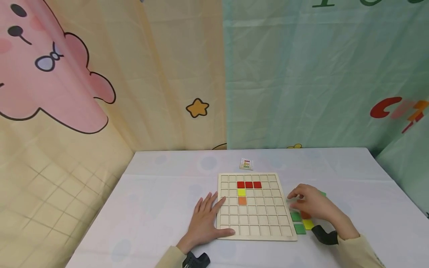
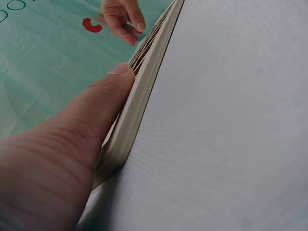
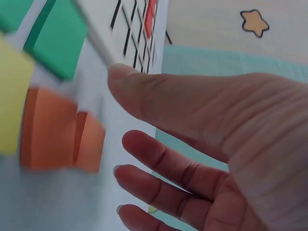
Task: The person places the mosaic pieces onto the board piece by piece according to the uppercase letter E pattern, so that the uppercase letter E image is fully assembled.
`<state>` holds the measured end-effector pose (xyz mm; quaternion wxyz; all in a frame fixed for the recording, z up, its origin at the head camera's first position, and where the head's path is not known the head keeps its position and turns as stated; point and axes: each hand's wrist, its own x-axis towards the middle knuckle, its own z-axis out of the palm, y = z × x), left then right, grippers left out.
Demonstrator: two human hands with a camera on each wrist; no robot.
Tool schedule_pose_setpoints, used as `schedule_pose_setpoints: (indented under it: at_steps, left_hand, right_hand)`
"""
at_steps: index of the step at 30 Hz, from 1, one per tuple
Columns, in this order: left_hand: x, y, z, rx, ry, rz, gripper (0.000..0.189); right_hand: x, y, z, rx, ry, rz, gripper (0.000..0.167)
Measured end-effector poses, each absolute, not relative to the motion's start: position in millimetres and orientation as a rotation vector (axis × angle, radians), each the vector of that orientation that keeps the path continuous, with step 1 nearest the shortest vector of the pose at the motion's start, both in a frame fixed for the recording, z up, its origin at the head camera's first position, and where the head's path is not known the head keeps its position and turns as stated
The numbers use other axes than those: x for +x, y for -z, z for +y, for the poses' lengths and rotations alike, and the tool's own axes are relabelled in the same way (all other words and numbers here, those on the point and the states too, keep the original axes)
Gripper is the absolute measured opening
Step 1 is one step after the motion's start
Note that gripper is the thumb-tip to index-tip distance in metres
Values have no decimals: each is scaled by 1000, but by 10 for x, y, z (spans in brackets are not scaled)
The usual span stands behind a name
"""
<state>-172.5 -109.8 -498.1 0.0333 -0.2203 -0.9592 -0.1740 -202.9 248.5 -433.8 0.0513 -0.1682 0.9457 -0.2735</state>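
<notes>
A wooden grid board (image 1: pixel 266 219) lies on the table. Three red tiles (image 1: pixel 249 185) sit in a row in its upper cells, with a yellow tile (image 1: pixel 241 192) below the leftmost and an orange tile (image 1: pixel 242 201) under that. My left hand (image 1: pixel 205 222) rests on the board's left edge, fingers spread, thumb at the near corner. My right hand (image 1: pixel 310 201) hovers off the board's right edge over loose tiles, thumb and fingers apart with nothing between them. Green (image 3: pixel 60 38), yellow (image 3: pixel 12 96) and orange tiles (image 3: pixel 53 130) lie near it, some partly hidden by the hand.
Behind the board lies a small card (image 1: pixel 246 164) with a coloured grid pattern. A white cloth (image 1: pixel 161 208) covers the table. Printed curtains (image 1: pixel 177 74) hang behind and beside it. Each wrist wears a black device (image 1: pixel 324 236).
</notes>
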Motion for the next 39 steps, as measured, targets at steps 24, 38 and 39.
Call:
schedule_pose_setpoints:
  at_steps: [24,38,39]
  left_hand:
    - [-1721,4992,-1104,-689,551,-2938,101]
    - [-1714,4982,-1102,-676,554,-2960,101]
    - [-1714,4983,-1103,-676,553,-2961,101]
  right_hand:
    - [-2052,4476,2712,-307,821,2895,21]
    - [-2028,4480,2565,-443,1005,2946,16]
    - [-2026,4477,2536,-450,1036,2944,15]
